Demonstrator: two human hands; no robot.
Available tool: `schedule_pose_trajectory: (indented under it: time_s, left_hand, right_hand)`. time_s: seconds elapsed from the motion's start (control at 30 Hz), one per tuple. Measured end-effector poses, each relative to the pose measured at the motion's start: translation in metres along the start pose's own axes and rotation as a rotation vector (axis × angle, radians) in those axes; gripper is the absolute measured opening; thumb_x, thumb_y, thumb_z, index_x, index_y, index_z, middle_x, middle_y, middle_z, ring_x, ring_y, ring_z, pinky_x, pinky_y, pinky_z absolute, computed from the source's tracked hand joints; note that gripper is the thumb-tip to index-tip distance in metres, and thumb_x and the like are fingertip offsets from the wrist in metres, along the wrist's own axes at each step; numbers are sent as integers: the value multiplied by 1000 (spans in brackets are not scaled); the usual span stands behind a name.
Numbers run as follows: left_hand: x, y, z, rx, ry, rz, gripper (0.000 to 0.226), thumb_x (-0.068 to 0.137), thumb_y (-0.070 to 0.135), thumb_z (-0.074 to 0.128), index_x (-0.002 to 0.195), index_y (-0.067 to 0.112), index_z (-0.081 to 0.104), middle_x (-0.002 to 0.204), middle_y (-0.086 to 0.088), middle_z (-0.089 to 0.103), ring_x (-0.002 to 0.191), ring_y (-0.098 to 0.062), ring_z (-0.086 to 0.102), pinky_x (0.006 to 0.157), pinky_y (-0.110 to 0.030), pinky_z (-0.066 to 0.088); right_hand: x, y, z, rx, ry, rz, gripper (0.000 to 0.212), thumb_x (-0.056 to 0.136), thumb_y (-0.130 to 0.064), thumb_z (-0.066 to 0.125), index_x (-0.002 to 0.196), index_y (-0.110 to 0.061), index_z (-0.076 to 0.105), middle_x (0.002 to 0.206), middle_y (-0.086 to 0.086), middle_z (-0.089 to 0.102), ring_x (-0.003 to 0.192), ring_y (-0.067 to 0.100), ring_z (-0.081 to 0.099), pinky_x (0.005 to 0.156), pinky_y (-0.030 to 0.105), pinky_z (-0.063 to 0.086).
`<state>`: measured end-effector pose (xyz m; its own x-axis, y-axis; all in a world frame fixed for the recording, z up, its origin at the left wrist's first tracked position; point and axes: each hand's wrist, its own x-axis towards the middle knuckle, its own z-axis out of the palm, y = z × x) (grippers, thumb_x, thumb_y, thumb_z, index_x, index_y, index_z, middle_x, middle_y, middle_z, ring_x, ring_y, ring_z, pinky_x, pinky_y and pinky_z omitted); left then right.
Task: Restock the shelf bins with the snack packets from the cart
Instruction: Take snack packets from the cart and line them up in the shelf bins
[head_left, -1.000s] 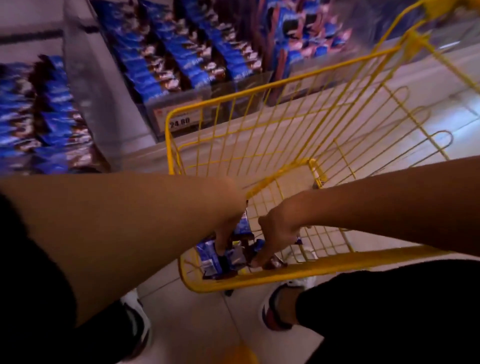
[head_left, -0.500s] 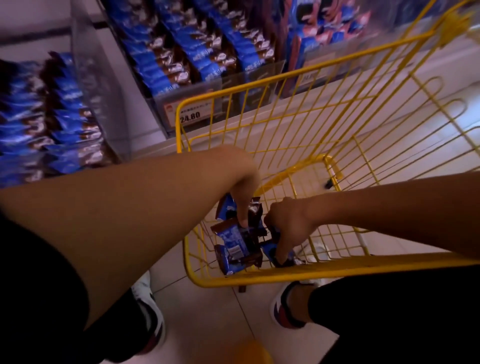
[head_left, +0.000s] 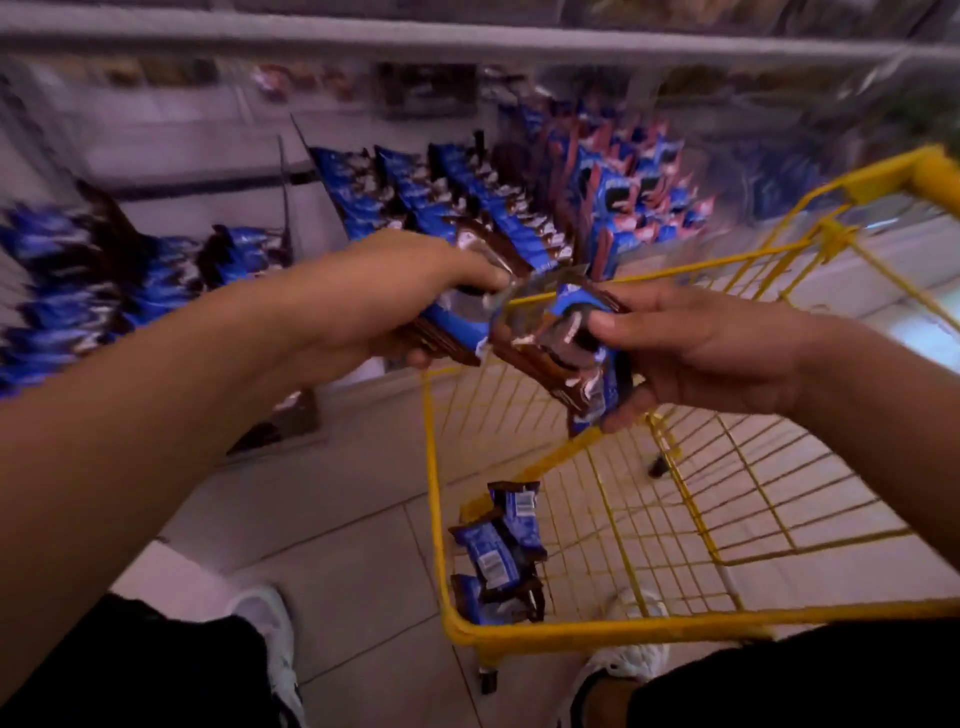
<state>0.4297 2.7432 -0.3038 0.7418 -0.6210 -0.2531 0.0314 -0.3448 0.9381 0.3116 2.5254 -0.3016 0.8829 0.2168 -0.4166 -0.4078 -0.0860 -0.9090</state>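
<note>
Left hand (head_left: 400, 296) grips stack of blue-brown snack packets (head_left: 457, 325), raised above yellow cart (head_left: 597, 631) front rim, toward shelf bins (head_left: 467, 208)
Right hand (head_left: 696, 353) pinches second bundle of packets (head_left: 561, 348), thumb on top, fingers curled beneath
Two bundles touch at their edges
Few loose packets (head_left: 501, 556) lie in cart's near left corner
Bins hold rows of same blue packets; view blurred

A single head-worn wide-angle view looks forward and steeply down from close above the yellow wire cart (head_left: 691, 519) at near right. It faces the blurred shelf bins of blue and brown snack packets (head_left: 447, 202) far and left, with pale floor tiles (head_left: 353, 561) below.
</note>
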Motion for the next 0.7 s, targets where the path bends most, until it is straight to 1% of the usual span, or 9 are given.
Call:
schedule_pose_trajectory:
  time_s: [0.07, 0.1, 0.2, 0.27, 0.37, 0.47, 0.53, 0.63, 0.7]
  left_hand:
    - [-12, -7, -11, -226, 92, -32, 15, 85, 31, 69, 79, 18, 75, 76, -5, 75, 55, -17, 68, 40, -25, 51]
    - [-18, -10, -16, -350, 112, -28, 18, 85, 30, 68, 74, 18, 77, 78, -5, 76, 58, -18, 70, 46, -29, 56]
    - [-36, -22, -32, -556, 2, 113, 23, 75, 43, 68, 82, 25, 82, 92, -4, 77, 74, -16, 74, 57, -30, 59]
    - [-48, -32, -44, -530, -13, 196, 26, 73, 40, 71, 94, 28, 80, 97, -1, 77, 82, -11, 74, 61, -23, 57]
    - [-56, -45, -68, -520, 98, 234, 32, 69, 29, 77, 101, 25, 79, 102, -2, 77, 90, -12, 73, 67, -22, 56]
    - [-58, -55, -100, -509, 169, 216, 26, 67, 26, 80, 93, 24, 79, 95, 0, 77, 83, -10, 73, 65, -23, 57]
    - [-59, -61, -119, -425, 167, 197, 28, 67, 25, 82, 95, 23, 79, 97, -2, 77, 88, -13, 73, 69, -26, 59]
    - [-60, -67, -130, -381, 90, 198, 38, 70, 24, 82, 108, 18, 76, 110, -10, 74, 103, -24, 71, 81, -32, 59]
    - [-58, -69, -130, -454, 76, 194, 31, 73, 29, 79, 102, 20, 78, 109, -7, 75, 101, -21, 72, 77, -32, 59]
  right_hand:
    - [10, -6, 27, 95, 78, -143, 44, 77, -38, 73, 119, -25, 70, 112, 7, 73, 93, 23, 73, 70, 38, 60]
    - [17, -9, 39, 131, 125, -196, 39, 78, -38, 73, 115, -26, 72, 113, 7, 73, 95, 24, 72, 72, 38, 60]
    - [41, -23, 73, 195, 239, -277, 36, 76, -39, 71, 110, -26, 74, 112, 5, 74, 95, 21, 72, 74, 36, 60]
    - [57, -33, 94, 156, 278, -280, 45, 72, -39, 74, 113, -20, 73, 110, 4, 75, 95, 18, 73, 72, 33, 60]
    - [75, -48, 110, -1, 272, -235, 58, 62, -46, 79, 111, -16, 74, 107, 5, 76, 98, 18, 73, 72, 33, 61]
    - [86, -63, 113, -119, 260, -242, 50, 64, -56, 75, 99, -21, 79, 102, 1, 77, 95, 17, 74, 78, 38, 61]
    - [92, -73, 114, -146, 283, -265, 42, 62, -58, 74, 87, -24, 80, 95, -2, 77, 90, 16, 74, 77, 38, 61]
    - [104, -81, 119, -319, 262, -264, 52, 54, -55, 82, 90, -18, 79, 100, 2, 76, 97, 21, 73, 79, 43, 62]
    - [114, -82, 126, -381, 241, -245, 50, 50, -51, 84, 87, -17, 79, 96, 2, 76, 91, 19, 73, 73, 40, 62]
